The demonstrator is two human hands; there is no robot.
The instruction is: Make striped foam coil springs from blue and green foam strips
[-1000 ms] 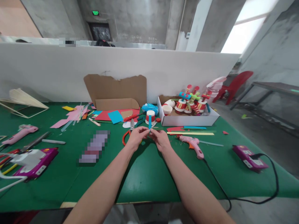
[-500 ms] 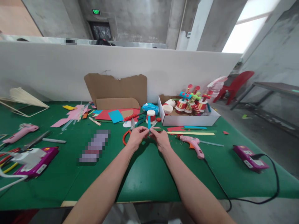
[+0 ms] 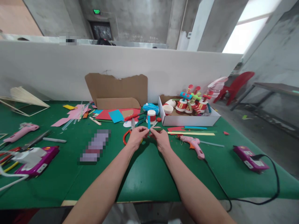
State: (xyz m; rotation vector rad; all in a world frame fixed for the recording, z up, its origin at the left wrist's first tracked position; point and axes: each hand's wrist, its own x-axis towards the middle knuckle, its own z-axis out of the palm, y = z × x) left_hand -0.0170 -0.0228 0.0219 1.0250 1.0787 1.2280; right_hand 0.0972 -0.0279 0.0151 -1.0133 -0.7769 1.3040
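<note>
My left hand and my right hand meet over the middle of the green table, fingertips pinched together on a small blue paper strip that stands upright between them. A dark green strip pokes out to the right from the fingers of my right hand. Red-handled scissors lie just behind my left hand. A small red and white paper cup stands right behind the strip.
A pink glue gun lies right of my hands, its cord running to a purple power strip. A white box holds finished cup toys. Coloured paper sheets, cardboard, another glue gun and another purple power strip lie left.
The blue strip has slid down a little between my fingertips. Both hands stay in the same place.
</note>
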